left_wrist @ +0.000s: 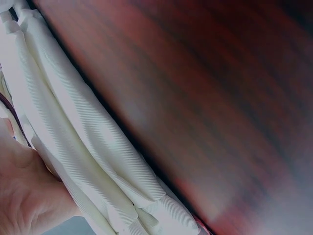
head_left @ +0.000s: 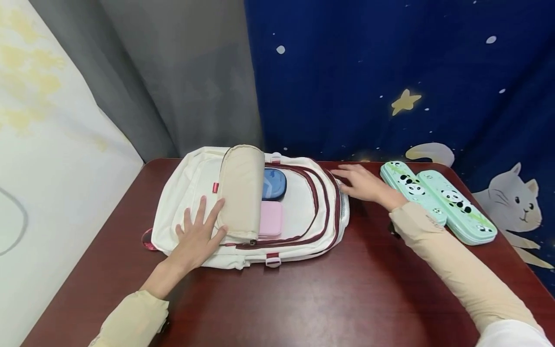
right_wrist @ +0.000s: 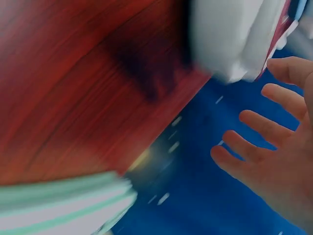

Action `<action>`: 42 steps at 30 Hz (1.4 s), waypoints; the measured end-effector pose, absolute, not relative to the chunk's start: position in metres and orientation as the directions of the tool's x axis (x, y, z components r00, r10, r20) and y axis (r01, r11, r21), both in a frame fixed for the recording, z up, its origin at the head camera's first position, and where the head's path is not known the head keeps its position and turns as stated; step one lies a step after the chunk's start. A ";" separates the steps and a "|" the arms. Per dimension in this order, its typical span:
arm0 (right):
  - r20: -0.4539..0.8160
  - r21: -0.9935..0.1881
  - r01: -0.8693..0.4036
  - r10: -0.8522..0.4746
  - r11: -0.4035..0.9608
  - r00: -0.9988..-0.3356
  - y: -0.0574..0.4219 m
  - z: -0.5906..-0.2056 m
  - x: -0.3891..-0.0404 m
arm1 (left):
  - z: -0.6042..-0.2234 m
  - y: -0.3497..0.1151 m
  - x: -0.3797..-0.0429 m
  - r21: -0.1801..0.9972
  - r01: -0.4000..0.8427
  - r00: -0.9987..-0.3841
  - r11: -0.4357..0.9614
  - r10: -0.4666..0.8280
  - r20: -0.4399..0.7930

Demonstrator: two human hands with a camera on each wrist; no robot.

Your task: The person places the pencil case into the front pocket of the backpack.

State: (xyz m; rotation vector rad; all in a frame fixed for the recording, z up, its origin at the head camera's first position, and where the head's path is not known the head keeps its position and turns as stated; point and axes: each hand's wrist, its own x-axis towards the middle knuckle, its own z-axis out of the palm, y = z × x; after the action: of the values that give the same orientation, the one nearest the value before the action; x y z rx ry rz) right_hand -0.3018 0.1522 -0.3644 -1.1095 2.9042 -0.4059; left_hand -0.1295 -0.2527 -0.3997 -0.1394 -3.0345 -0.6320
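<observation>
White fabric backpack with burgundy zip trim [head_left: 184, 180]: it lies flat on the dark red-brown wooden tabletop [head_left: 303, 303], between your two hands, probably laid this way so its open compartment faces up to you.
Left hand [head_left: 197, 243]: your fingers are spread and grasp nothing; the hand rests across the backpack's front, index and thumb tips at the near edge of the beige padded fabric flap [head_left: 240, 193]. You seem to be steadying the bag or the flap.
Flap: folded back towards your left, it leaves the compartment's right part uncovered.
Compartment: a blue rounded case [head_left: 275, 185] lies farther from you and a pink rounded case [head_left: 271, 219] nearer; the flap hides the left part of both.
Right hand [head_left: 360, 183]: your fingers are extended and slightly parted, holding nothing, at the backpack's right end beside the trim; you cannot tell here whether the fingertips touch it.
Mint-green panda-print oblong cases [head_left: 459, 207]: two lie side by side at your far right, slanted, beyond the right hand, perhaps set there to leave the backpack room.
</observation>
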 end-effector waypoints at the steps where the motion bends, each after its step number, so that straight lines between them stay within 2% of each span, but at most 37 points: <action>1: 0.082 -0.235 -0.639 -0.640 0.733 -0.764 0.163 -0.366 -0.302 | -0.400 -0.253 -0.129 0.398 0.096 -0.995 0.912 0.079 0.057; 6: 0.031 -0.213 -0.532 -0.539 0.819 -0.842 0.214 -0.368 -0.296 | -0.400 -0.254 -0.130 0.396 0.104 -0.994 0.912 0.086 0.063; 18: -0.040 -0.218 -0.326 -0.342 0.920 -0.939 0.295 -0.374 -0.273 | -0.402 -0.254 -0.127 0.392 0.099 -0.995 0.915 0.088 0.046; 31: -0.072 -0.181 -0.229 -0.245 0.956 -0.967 0.292 -0.386 -0.267 | -0.399 -0.255 -0.128 0.400 0.101 -0.995 0.911 0.084 0.059; 37: 0.027 -0.127 -0.251 -0.250 0.959 -0.968 0.288 -0.398 -0.264 | -0.398 -0.255 -0.128 0.397 0.094 -0.995 0.913 0.080 0.054; 42: 0.082 -0.128 -0.265 -0.256 0.956 -0.963 0.289 -0.407 -0.259 | -0.399 -0.254 -0.129 0.394 0.096 -0.995 0.914 0.082 0.052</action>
State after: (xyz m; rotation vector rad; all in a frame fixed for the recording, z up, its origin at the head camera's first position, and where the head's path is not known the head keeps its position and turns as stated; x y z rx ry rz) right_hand -0.2589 0.2886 -0.4074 -0.4223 3.1703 -0.2216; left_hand -0.1292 -0.2540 -0.3991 -0.1418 -3.0393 -0.6289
